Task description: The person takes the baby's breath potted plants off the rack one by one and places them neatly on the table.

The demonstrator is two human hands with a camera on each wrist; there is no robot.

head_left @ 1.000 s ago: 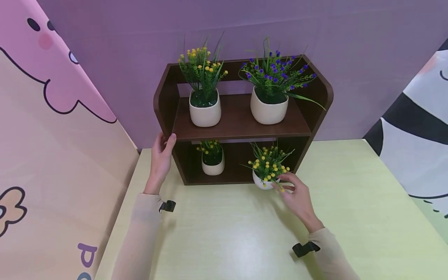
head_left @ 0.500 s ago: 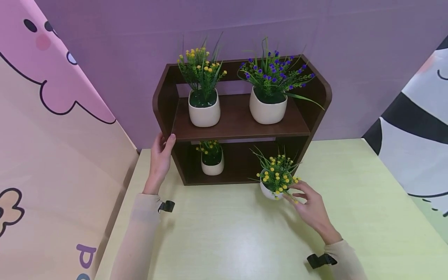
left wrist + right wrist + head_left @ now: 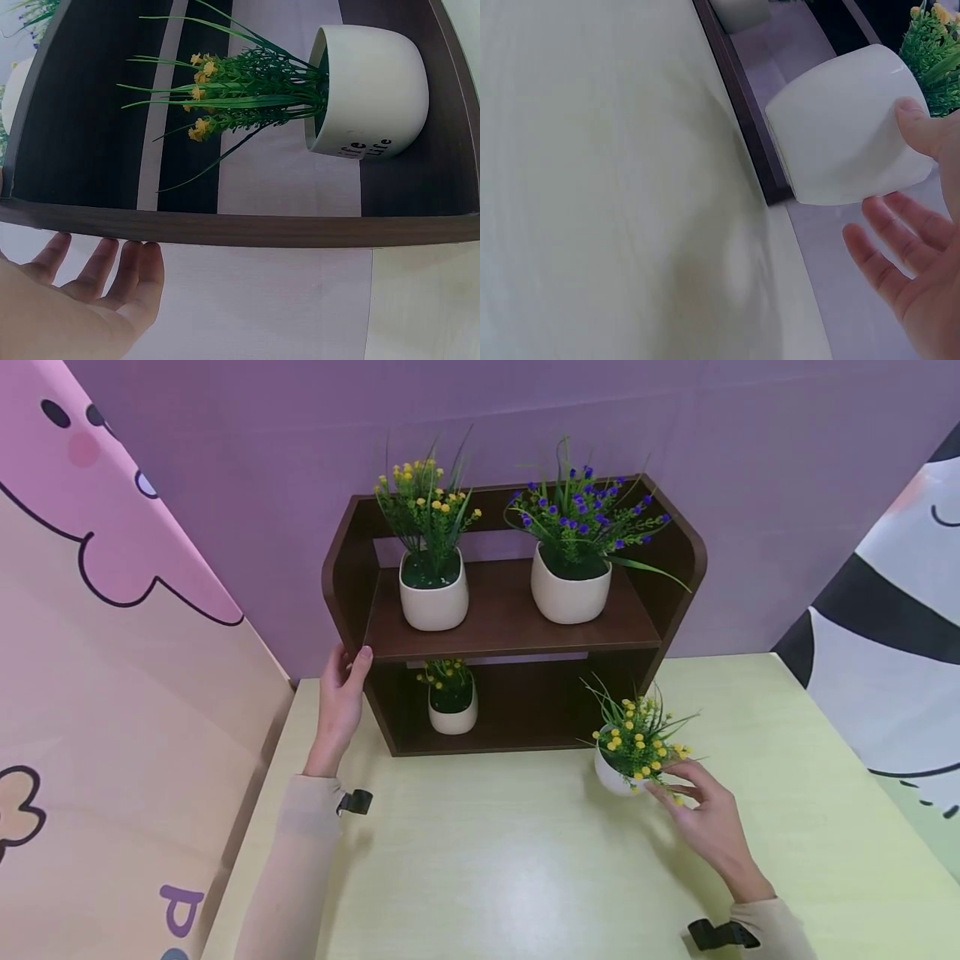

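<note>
A dark brown two-tier shelf point(image 3: 517, 645) stands at the back of the table. My left hand point(image 3: 341, 706) holds its left side panel, the thumb at the front edge and the fingertips point(image 3: 150, 259) against the outer face. In front of the shelf's lower right corner, my right hand point(image 3: 708, 818) pinches a white pot with yellow flowers, a potted plant point(image 3: 617, 775). In the right wrist view, the thumb lies on the white pot point(image 3: 847, 127) near its rim, with fingertips below. The pot is tilted and appears lifted off the table.
On the upper tier are a yellow-flowered pot point(image 3: 433, 606) and a purple-flowered pot point(image 3: 570, 597). Another yellow-flowered pot point(image 3: 452, 718) sits at the lower left. The pale table point(image 3: 480, 852) extends in front; a purple backdrop point(image 3: 300, 460) hangs behind.
My right hand has carried the yellow-flowered potted plant rightward and toward me, away from the lower tier's front edge. My left hand has stayed at the shelf's side.
</note>
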